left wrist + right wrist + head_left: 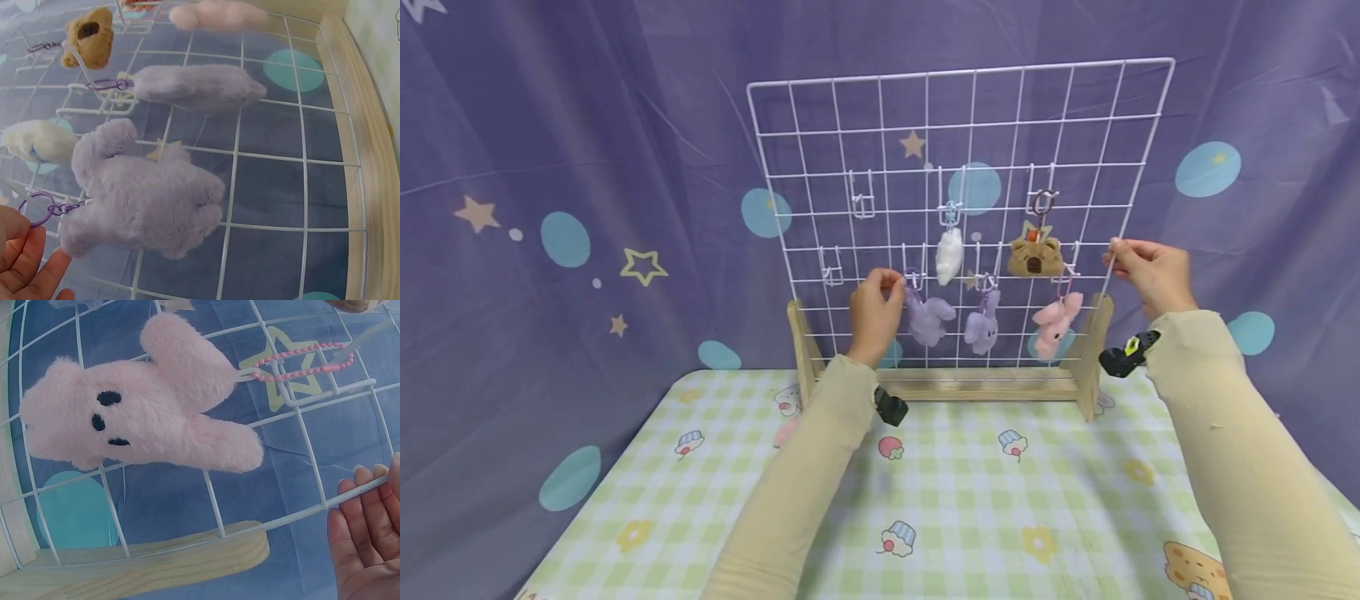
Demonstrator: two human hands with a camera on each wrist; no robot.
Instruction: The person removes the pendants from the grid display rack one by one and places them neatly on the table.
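- left hand [877, 312] has the purple ring [52, 209] pinched at the fingertips; its plush [929, 321] hangs at the grid's lower middle, left of its purple twin [982, 327]; can't tell if the ring is properly over the hook [913, 282]
- right hand [1153, 271] is clasping the grid [927, 75] by its right edge; if that grip goes slack, I reckon a tug on the ring could rock the whole thing in its wooden stand [962, 387]
- a ring only half over the hook could slip when let go; plush drops to the table [955, 475]
- the white plush [950, 254] and the twin crowd the right side; a sideways swing could bump either
- bear [1035, 257] and pink plush [1057, 323] hang further right, out of the way; a hard jolt might shake them loose though
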